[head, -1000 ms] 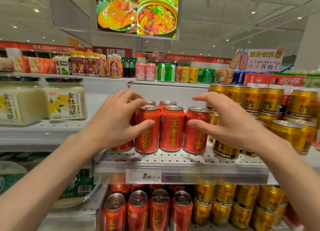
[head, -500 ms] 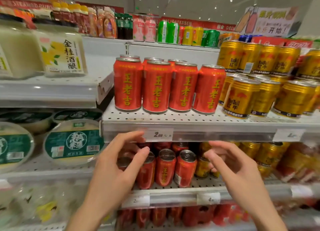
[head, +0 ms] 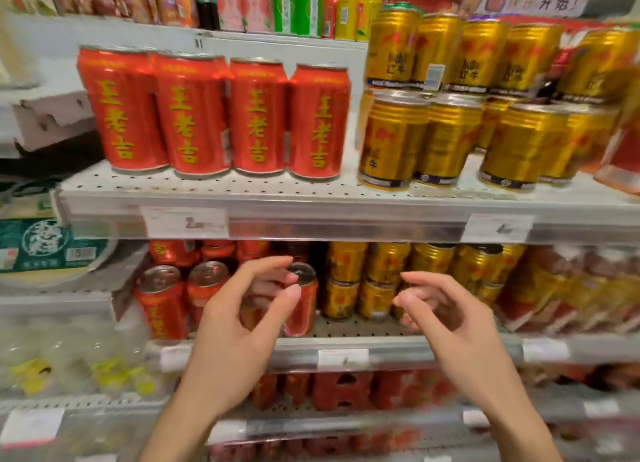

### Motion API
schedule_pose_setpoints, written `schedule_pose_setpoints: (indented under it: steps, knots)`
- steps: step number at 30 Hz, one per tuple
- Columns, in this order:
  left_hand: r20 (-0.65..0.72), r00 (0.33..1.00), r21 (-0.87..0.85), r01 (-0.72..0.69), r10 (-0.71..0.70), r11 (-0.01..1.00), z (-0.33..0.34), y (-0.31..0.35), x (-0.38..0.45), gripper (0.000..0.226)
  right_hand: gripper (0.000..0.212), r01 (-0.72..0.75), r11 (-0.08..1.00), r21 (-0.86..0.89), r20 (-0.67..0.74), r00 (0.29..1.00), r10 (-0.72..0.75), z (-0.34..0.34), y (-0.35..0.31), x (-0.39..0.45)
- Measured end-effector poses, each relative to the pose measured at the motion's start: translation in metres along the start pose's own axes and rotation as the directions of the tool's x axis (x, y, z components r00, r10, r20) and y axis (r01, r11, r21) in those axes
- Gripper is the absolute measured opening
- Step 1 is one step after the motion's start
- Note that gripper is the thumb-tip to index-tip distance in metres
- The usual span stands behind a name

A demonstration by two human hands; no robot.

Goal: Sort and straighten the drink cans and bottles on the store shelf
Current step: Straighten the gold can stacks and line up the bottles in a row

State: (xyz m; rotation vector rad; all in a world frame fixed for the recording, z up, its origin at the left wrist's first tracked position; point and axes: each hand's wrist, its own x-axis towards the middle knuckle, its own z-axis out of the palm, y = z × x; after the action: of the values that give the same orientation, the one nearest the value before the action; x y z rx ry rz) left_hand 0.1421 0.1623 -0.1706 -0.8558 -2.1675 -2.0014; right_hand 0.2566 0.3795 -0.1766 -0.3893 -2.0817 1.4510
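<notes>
Red can (head: 302, 300) stands upright (top up) at left hand (head: 242, 326) fingers (head: 291, 293)

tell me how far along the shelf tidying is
Looks done: the four tall red cans on the upper shelf stand upright in an even row, labels forward. In hand: the left hand and right hand, both open, reach toward the shelf below, where the red cans with silver tops stand unevenly. Left: those, and the jumbled gold cans to the right.

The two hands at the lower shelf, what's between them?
In the head view, a red can beside the left hand, then stacked gold cans before the right hand.
</notes>
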Motion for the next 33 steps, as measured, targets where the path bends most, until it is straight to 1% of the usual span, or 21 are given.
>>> schedule_pose_setpoints:
  steps: [3,7,10,13,15,18,20,22,24,26,28,31,33]
  knots:
    - [-0.032,0.999,0.002,-0.002,0.002,1.000,0.046,0.012,-0.004,0.024,0.017,-0.009,1.000,-0.012,0.037,0.999,0.009,-0.045,0.011,0.006]
    - [-0.034,0.999,0.022,0.010,-0.009,1.000,0.095,0.028,-0.012,0.026,0.017,-0.048,0.999,0.001,0.047,0.998,0.048,-0.097,0.021,0.012]
    - [-0.052,0.999,0.081,0.004,0.000,0.997,0.118,0.036,-0.015,0.027,0.017,-0.052,0.998,0.038,0.063,0.997,0.050,-0.121,0.025,0.018]
    - [-0.053,0.998,0.130,-0.020,0.027,0.991,0.130,0.040,-0.013,0.028,0.018,-0.034,0.999,0.037,0.080,0.996,0.031,-0.134,0.026,0.025]
    - [-0.061,0.997,0.127,-0.039,0.047,0.991,0.135,0.043,-0.008,0.028,0.019,-0.009,1.000,0.026,0.088,0.996,0.006,-0.138,0.023,0.029]
    - [-0.058,0.994,0.112,-0.085,0.092,0.990,0.138,0.051,0.003,0.023,0.019,0.052,0.999,0.003,0.058,0.997,-0.052,-0.143,0.014,0.034]
    - [-0.059,0.989,0.140,-0.123,0.132,0.982,0.135,0.057,0.012,0.023,0.019,0.103,0.994,-0.042,0.042,0.994,-0.101,-0.146,0.001,0.038]
    - [-0.070,0.980,0.178,-0.170,0.184,0.969,0.129,0.065,0.023,0.026,0.018,0.174,0.979,-0.107,0.043,0.984,-0.170,-0.146,-0.016,0.045]
    - [-0.075,0.966,0.212,-0.226,0.247,0.951,0.120,0.072,0.034,0.024,0.019,0.269,0.947,-0.174,0.052,0.963,-0.264,-0.143,-0.038,0.055]
    - [-0.050,0.944,0.272,-0.302,0.327,0.913,0.107,0.081,0.047,0.025,0.021,0.386,0.890,-0.244,0.069,0.922,-0.381,-0.138,-0.060,0.069]
    - [-0.010,0.901,0.371,-0.400,0.434,0.838,0.094,0.091,0.063,0.028,0.022,0.489,0.814,-0.313,0.090,0.869,-0.487,-0.132,-0.080,0.085]
    - [0.058,0.815,0.567,-0.502,0.576,0.653,0.077,0.104,0.090,0.033,0.026,0.573,0.690,-0.442,0.159,0.807,-0.568,-0.126,-0.107,0.112]
    - [0.145,0.780,0.681,-0.525,0.609,0.511,0.070,0.113,0.109,0.040,0.030,0.584,0.601,-0.546,0.256,0.799,-0.543,-0.121,-0.122,0.133]
